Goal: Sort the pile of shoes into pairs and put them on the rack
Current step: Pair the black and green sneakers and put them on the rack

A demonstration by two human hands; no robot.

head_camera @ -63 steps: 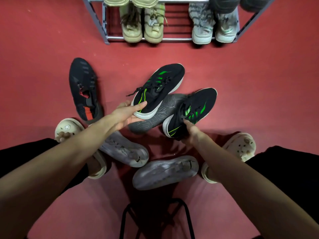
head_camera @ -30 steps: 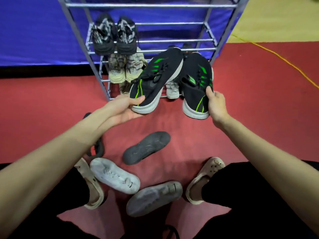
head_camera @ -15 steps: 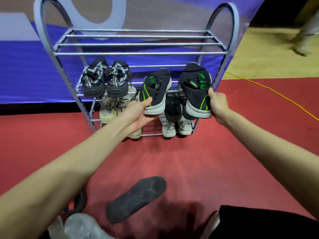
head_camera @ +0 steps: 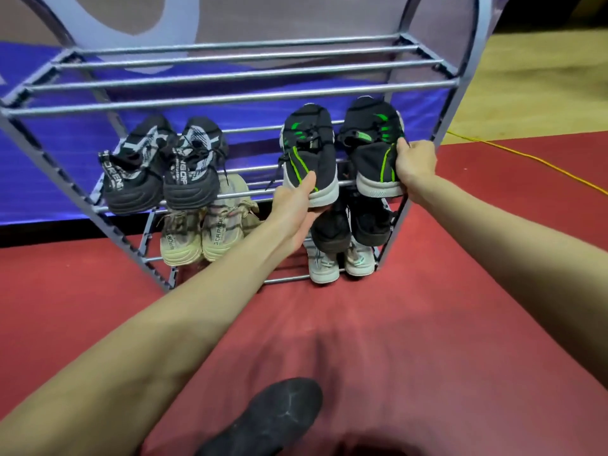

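While hands (head_camera: 297, 205) (head_camera: 415, 166) grip sneakers (head_camera: 311, 153), rack (head_camera: 230, 93) seemingly underneath.

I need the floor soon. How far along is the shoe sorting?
Four pairs already sit on the rack. Left hand and right hand hold the green-striped pair at its second shelf. At least one dark shoe remains on the floor.

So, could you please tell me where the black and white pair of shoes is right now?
In the head view, the black and white pair sits on the left of the rack's second shelf, above the beige pair.
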